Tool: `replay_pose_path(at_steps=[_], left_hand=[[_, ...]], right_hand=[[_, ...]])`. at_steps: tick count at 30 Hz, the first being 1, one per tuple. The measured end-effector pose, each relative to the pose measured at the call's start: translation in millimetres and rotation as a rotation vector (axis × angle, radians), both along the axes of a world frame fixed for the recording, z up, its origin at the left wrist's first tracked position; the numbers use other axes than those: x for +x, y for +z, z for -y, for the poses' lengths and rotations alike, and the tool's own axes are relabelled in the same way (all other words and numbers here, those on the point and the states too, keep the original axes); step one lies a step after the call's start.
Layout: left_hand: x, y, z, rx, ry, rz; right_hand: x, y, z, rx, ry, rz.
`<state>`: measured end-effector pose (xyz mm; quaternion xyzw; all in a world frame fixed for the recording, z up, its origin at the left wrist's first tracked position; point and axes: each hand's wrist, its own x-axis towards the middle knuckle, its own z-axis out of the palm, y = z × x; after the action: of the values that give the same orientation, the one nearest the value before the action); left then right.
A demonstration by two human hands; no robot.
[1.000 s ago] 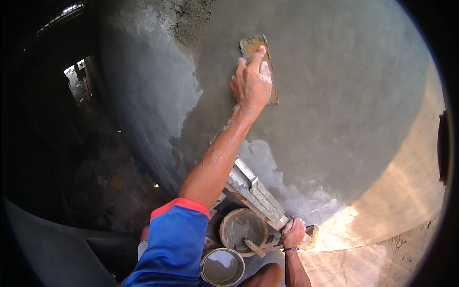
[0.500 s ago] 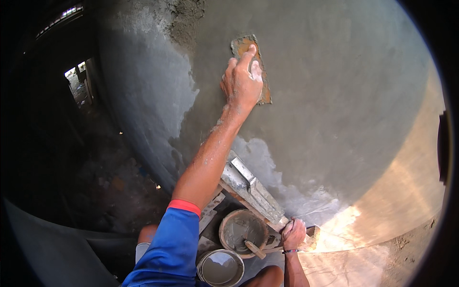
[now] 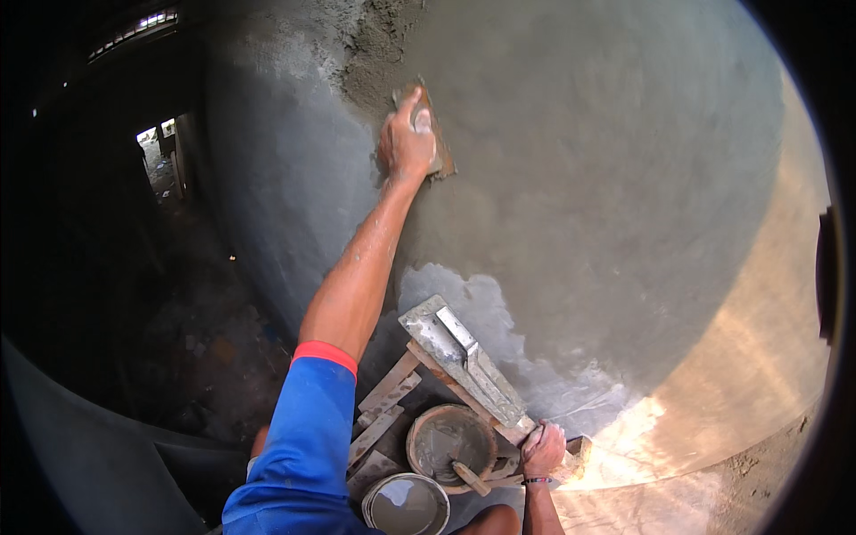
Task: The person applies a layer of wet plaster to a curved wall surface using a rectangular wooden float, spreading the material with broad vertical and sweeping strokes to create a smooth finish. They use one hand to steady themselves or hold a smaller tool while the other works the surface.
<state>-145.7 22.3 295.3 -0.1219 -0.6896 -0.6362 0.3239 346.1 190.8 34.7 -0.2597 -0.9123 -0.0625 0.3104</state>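
Note:
My left hand [image 3: 408, 143], on an outstretched arm in a blue sleeve, is closed on a plastering float [image 3: 443, 150]. The rectangular float is orange-brown, smeared with mortar, and lies against the wet grey plaster wall [image 3: 580, 178]. Beside it, to the upper left, is a rough patch of coarse mortar [image 3: 379, 53]. Low on the right, my right hand [image 3: 543, 448] is wrapped round the end of a wooden plank [image 3: 437, 367]. A steel trowel [image 3: 486, 379] with a raised handle rests on that plank, just up from my right hand.
Below the plank stand a round bowl [image 3: 489, 437] of grey mix with a wooden-handled tool [image 3: 471, 479] in it, and a bucket [image 3: 368, 508] of grey liquid. Wood pieces [image 3: 385, 417] lie left of the bowl. A dark room with a bright doorway [image 3: 160, 160] opens at left.
My left hand has moved the float leftward over the wall, toward the rough mortar patch. My right hand keeps its grip on the plank. The view has shifted slightly.

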Motion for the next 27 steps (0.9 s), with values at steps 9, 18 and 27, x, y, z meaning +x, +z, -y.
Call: replay_pose_path(at_steps=[9,18,27], left_hand=[[71.6,-94.5,-31.8,-0.117,-0.077,-0.169],[21.9,8.1,-9.1,-0.054,0.064,-0.199],[10.0,-169.1,-12.8,-0.063,0.021,-0.153]], right_hand=[[2.7,0.3,-4.4,-0.028,-0.025,0.036],[-1.8,1.6,-2.4,-0.015,-0.023,0.034],[-0.1,2.2,-1.2,-0.034,-0.027,0.046]])
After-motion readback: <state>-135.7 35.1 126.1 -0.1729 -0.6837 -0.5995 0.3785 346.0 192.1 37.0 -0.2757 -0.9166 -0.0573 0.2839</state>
